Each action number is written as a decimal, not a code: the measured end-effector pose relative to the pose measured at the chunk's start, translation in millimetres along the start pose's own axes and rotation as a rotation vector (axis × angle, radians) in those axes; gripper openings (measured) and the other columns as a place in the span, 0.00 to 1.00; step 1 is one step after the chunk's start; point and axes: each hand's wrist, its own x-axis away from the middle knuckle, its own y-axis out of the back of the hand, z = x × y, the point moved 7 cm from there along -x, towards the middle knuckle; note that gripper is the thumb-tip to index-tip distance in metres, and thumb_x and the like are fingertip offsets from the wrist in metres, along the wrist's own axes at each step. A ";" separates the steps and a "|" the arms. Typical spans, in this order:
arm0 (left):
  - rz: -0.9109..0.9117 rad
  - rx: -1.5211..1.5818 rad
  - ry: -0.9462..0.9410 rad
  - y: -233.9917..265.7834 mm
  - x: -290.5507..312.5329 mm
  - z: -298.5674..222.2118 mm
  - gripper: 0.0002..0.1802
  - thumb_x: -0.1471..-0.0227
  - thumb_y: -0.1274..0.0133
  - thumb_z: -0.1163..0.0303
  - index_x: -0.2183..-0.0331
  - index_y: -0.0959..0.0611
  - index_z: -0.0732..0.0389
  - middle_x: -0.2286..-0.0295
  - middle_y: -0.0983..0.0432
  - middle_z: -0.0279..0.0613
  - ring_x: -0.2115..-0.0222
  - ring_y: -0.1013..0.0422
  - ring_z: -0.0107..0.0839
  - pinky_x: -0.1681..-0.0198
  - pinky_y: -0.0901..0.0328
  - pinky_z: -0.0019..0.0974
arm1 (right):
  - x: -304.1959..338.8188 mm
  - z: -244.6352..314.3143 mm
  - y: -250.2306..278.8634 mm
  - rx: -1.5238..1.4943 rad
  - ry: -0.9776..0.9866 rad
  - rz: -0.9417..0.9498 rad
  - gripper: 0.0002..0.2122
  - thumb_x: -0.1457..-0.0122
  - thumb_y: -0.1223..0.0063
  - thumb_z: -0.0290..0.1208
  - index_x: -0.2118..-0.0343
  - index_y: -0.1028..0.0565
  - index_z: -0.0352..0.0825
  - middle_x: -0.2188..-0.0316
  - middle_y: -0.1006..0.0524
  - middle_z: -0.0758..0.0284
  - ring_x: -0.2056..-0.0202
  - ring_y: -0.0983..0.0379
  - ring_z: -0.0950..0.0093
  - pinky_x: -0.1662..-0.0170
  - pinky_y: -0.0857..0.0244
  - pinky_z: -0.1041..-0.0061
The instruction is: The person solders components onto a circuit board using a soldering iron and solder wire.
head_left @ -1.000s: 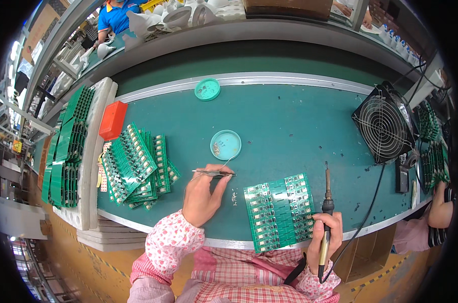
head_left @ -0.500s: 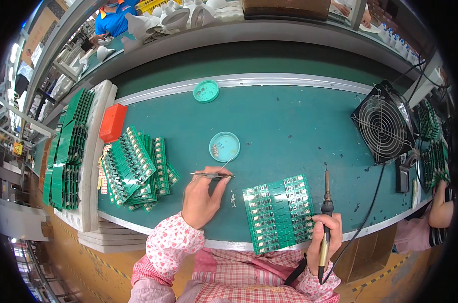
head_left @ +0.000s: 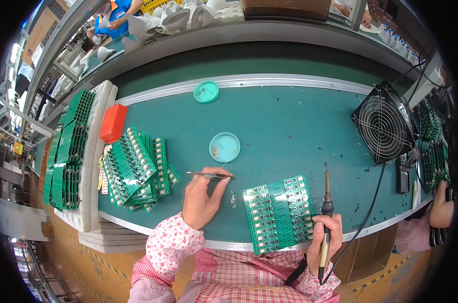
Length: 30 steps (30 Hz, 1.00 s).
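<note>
In my left hand point(head_left: 203, 198) a pair of tweezers point(head_left: 208, 175) is pinched, its tips pointing right above the table. A thin wire, probably solder, runs from the same fingers toward a round teal dish point(head_left: 225, 147) holding small metallic bits. My right hand point(head_left: 326, 242) is closed around a soldering iron point(head_left: 327, 207), its tip pointing up and away from me. Just left of the iron lies a green circuit board panel point(head_left: 279, 214) with rows of components, at the table's near edge. Tiny pale parts point(head_left: 233, 200) are scattered between my left hand and the panel.
Stacked circuit board panels point(head_left: 133, 169) lie at left, beside a red box point(head_left: 113, 123) and a white foam tray point(head_left: 90, 202) of upright boards. Another teal dish point(head_left: 206, 92) stands farther back. A black fan point(head_left: 383, 123) is at right; the iron's cord point(head_left: 367, 217) curves below it.
The tweezers have tilted slightly in my left hand; my right hand, the iron and the panel stay put. Across the bench, a person in blue has moved their arms.
</note>
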 end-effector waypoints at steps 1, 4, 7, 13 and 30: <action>0.001 0.000 0.000 0.0 0.1 -0.2 0.08 0.46 0.44 0.82 0.62 0.22 0.66 0.66 0.19 0.44 0.65 0.22 0.33 0.58 0.30 0.33 | 0.9 -0.3 0.5 0.002 -0.008 0.000 0.04 0.40 0.46 0.25 0.63 0.24 0.32 0.72 0.28 0.63 0.71 0.33 0.69 0.67 0.39 0.73; -0.006 -0.021 -0.032 0.6 0.1 -2.7 0.08 0.46 0.44 0.82 0.62 0.22 0.66 0.66 0.19 0.43 0.64 0.22 0.32 0.59 0.30 0.33 | 1.7 0.4 1.2 0.002 -0.017 -0.003 0.04 0.40 0.46 0.25 0.64 0.24 0.32 0.72 0.28 0.63 0.71 0.33 0.69 0.67 0.39 0.73; -0.039 0.041 -0.010 2.4 0.6 0.5 0.08 0.46 0.44 0.82 0.62 0.22 0.66 0.66 0.19 0.43 0.64 0.22 0.32 0.59 0.30 0.32 | 1.2 1.2 1.0 -0.004 -0.016 -0.009 0.04 0.40 0.46 0.25 0.64 0.24 0.32 0.72 0.27 0.63 0.71 0.33 0.69 0.67 0.39 0.73; -0.014 -0.001 0.001 0.2 2.3 2.3 0.08 0.46 0.43 0.82 0.62 0.21 0.66 0.65 0.20 0.43 0.64 0.22 0.33 0.58 0.30 0.33 | 2.5 0.9 1.8 -0.007 -0.015 -0.008 0.04 0.39 0.46 0.25 0.63 0.24 0.33 0.71 0.27 0.63 0.71 0.33 0.69 0.67 0.39 0.72; -0.085 -0.090 -0.087 6.8 7.0 -8.6 0.05 0.49 0.41 0.79 0.67 0.17 0.63 0.66 0.19 0.43 0.64 0.23 0.43 0.58 0.31 0.39 | 3.6 13.4 2.5 -0.005 0.082 0.013 0.08 0.48 0.41 0.21 0.64 0.24 0.33 0.74 0.30 0.61 0.72 0.34 0.64 0.69 0.40 0.70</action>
